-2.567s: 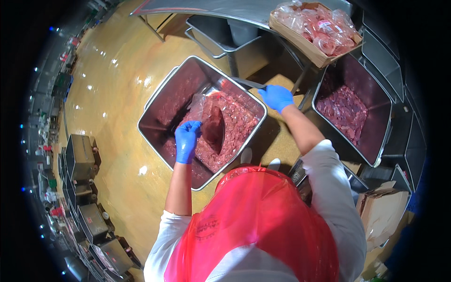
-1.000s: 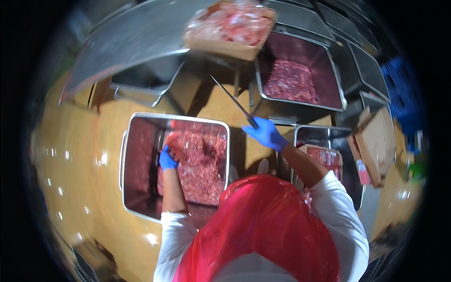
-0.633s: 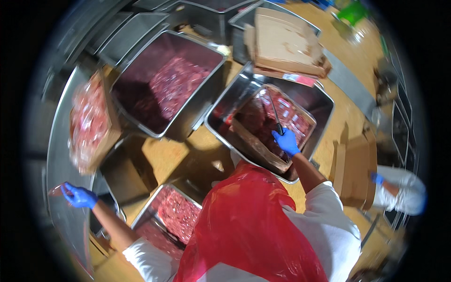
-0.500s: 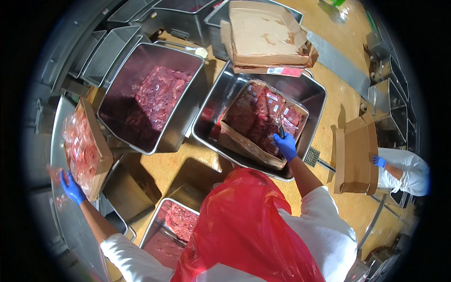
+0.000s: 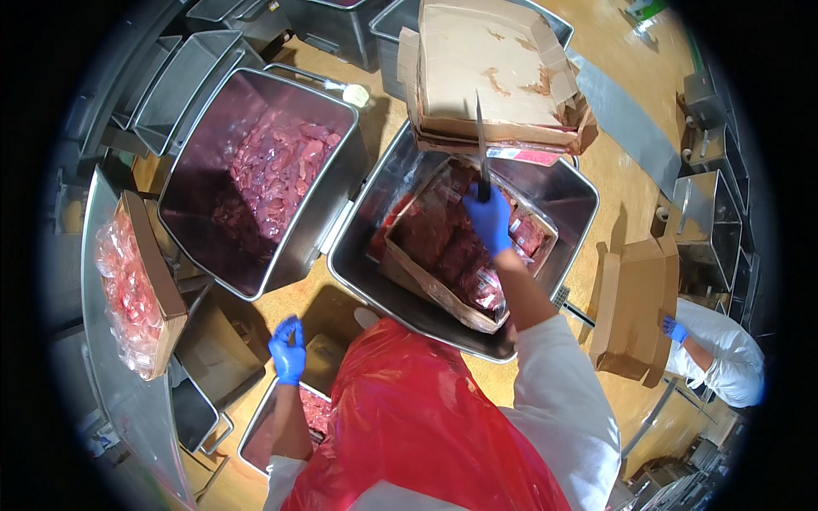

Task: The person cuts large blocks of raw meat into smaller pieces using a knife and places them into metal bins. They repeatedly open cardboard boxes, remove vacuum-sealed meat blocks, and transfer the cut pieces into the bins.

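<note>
My right hand (image 5: 489, 223) is closed round the dark handle of a knife (image 5: 481, 132), its blade pointing up and away from me. Below that hand, plastic-wrapped meat packs (image 5: 457, 252) lie in an open cardboard box (image 5: 423, 284). This box sits tilted inside a metal tub (image 5: 342, 266). Beside the red apron, my left hand (image 5: 288, 351) is raised over the floor, its fingers loosely bent with nothing visible in them. At the left, a cardboard box (image 5: 155, 260) heaped with crumpled clear plastic (image 5: 128, 294) stands on a metal table (image 5: 141, 417).
A metal tub (image 5: 334, 162) of loose meat (image 5: 285, 170) stands at the left. Flattened cardboard boxes (image 5: 477, 68) overhang the far side of the box's tub. On the right, another person (image 5: 720, 349) holds a large carton (image 5: 635, 311). A smaller meat bin (image 5: 254, 439) is near my left arm.
My left hand has come back from the plastic heap toward my body, and no plastic film shows in it. The right hand has lifted and turned the knife from the meat packs, blade away.
</note>
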Tool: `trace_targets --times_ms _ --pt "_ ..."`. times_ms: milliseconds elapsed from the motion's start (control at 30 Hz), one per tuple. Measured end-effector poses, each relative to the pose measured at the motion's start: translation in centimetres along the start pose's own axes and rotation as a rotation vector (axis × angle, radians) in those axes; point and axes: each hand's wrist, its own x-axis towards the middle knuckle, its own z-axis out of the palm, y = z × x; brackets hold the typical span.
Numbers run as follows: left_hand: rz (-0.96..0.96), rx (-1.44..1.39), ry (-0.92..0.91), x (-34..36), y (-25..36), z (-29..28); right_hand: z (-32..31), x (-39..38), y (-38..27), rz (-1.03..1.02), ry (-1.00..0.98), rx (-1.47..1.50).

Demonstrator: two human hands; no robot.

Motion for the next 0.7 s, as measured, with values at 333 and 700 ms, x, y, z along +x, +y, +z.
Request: trace_targets --times_ms 333,700 --pt "-0.650 -0.210 0.246 -8.7 -18.0 4.2 7.3 16.3 -9.6 -0.042 -0.106 -0.673" --pt "-0.719 -0.021 0.106 -6.2 -19.8 5.3 3.7 18.4 -7.1 0.143 0.066 0.029"
